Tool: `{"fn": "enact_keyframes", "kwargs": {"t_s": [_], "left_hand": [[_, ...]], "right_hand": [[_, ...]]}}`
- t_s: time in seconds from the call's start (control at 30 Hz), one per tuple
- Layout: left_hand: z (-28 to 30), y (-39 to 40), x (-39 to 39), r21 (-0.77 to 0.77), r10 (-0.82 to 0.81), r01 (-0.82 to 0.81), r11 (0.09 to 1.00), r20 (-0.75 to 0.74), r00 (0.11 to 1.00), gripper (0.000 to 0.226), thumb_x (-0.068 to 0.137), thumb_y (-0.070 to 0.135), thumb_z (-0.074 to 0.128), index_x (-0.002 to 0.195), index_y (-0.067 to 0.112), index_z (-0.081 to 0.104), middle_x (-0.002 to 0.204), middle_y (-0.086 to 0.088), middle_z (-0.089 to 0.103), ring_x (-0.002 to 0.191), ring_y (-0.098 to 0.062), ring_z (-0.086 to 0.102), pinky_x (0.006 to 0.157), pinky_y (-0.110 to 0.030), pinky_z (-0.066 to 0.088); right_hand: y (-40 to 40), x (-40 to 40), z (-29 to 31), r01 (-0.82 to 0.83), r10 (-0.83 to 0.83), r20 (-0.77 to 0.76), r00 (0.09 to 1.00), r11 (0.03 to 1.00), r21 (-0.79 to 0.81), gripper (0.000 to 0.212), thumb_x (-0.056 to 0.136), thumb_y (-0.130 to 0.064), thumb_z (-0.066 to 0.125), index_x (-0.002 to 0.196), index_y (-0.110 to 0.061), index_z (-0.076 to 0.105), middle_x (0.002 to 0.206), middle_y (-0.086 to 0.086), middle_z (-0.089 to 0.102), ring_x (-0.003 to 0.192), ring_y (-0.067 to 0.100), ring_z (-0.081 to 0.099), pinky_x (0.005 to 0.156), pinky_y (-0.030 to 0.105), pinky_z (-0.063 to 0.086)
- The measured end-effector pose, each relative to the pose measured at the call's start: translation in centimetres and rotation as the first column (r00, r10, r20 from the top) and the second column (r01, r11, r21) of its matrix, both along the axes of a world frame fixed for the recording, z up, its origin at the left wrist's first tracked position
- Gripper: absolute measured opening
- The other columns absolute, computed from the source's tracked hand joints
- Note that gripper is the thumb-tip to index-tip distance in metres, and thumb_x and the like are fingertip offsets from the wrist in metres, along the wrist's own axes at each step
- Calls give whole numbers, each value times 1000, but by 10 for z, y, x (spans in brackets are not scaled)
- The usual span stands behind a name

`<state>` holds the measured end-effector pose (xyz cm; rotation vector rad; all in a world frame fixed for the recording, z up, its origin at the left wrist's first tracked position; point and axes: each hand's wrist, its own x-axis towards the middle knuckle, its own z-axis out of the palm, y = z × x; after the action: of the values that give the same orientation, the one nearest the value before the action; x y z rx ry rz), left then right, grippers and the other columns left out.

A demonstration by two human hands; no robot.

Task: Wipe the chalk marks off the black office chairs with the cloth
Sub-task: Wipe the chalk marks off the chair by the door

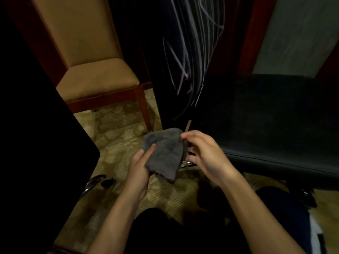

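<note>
Low in the middle of the frame both hands work the grey cloth (163, 153): the left hand (140, 167) cups it from below with the thumb laid across its lower left edge, and the right hand (203, 153) pinches the cloth's upper right corner between curled fingertips. The cloth hangs bunched between them, in the air, touching no chair. Just above the hands, in the upper middle of the frame, stands a black chair back (183, 52) scrawled with pale chalk marks (183, 70), long streaks running down toward its lower end. To the right spreads a dark seat cushion (275, 116), on which no marks can be made out in this dim light. At the upper left is a tan upholstered chair (95, 61) with a reddish wooden frame, and patterned carpet (119, 129) lies beneath everything. The wiping looks not yet begun on this back. The chief risk from here is a badly folded cloth: gripped by one corner it may slip or trail, and a loose wad would smear chalk along the ribbed surface instead of lifting it. The darkness could also let faint streaks be missed.
</note>
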<state>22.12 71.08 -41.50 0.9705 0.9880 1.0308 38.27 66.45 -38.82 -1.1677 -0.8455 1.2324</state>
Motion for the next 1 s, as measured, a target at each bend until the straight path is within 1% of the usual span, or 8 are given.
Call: {"fn": "enact_keyframes", "kwargs": {"t_s": [0.23,0.37,0.5,0.57,0.63,0.7,0.83,1.0], "left_hand": [[16,-19,-3,-160,-141,151,976,73,987,27,102,16,45,88,6,66,68,-2,73,55,-11,69,50,-18,52],[25,-29,-15,-235,-208,233,944,127,970,29,101,17,46,86,3,66,69,-7,73,55,-14,69,47,-19,53],[15,-33,-31,-213,-173,135,968,-171,970,40,94,53,53,104,18,69,86,3,74,74,-10,66,65,-26,48],[9,-45,-39,63,-44,69,996,-326,944,56,86,74,51,126,36,58,125,18,62,107,2,55,82,-18,40],[10,-62,-41,398,-70,275,875,-457,887,75,75,77,57,142,48,42,140,33,41,121,16,41,92,-8,37],[6,-63,-34,510,-122,456,729,-559,820,69,75,60,72,138,44,49,131,29,54,118,14,51,96,-12,45],[17,-45,-30,467,-245,537,703,-550,798,46,80,32,83,123,29,67,105,11,73,100,-2,67,91,-29,55],[20,-34,-32,311,-513,634,709,-390,765,43,85,29,73,126,26,62,116,2,71,110,-12,67,91,-28,55]], "right_hand": [[-22,8,3,-207,174,282,944,974,92,76,87,3,68,145,-32,33,126,9,61,115,15,64,95,31,53],[-32,4,4,-244,147,709,690,969,36,52,83,-18,74,131,-29,57,121,3,60,110,11,62,99,39,51],[-44,-6,5,-142,27,710,704,984,104,13,89,-26,72,99,-19,68,93,-1,70,88,10,66,80,37,55],[-47,-12,4,-63,-14,678,735,994,89,20,89,-34,70,92,-14,67,88,3,71,84,14,68,77,40,54],[-48,-16,4,-25,-22,667,745,998,61,35,89,-43,68,88,-8,65,83,9,70,78,17,68,72,42,53],[-49,-18,8,-3,-29,665,746,999,48,52,85,-53,68,85,-1,63,74,8,66,68,13,63,63,37,47],[-53,-14,18,-48,14,614,789,998,38,77,67,-66,72,84,8,59,71,10,59,65,15,56,59,33,42],[-58,5,31,-244,246,449,859,968,-64,39,74,-30,75,97,0,65,83,6,67,77,16,64,65,22,50]]}}
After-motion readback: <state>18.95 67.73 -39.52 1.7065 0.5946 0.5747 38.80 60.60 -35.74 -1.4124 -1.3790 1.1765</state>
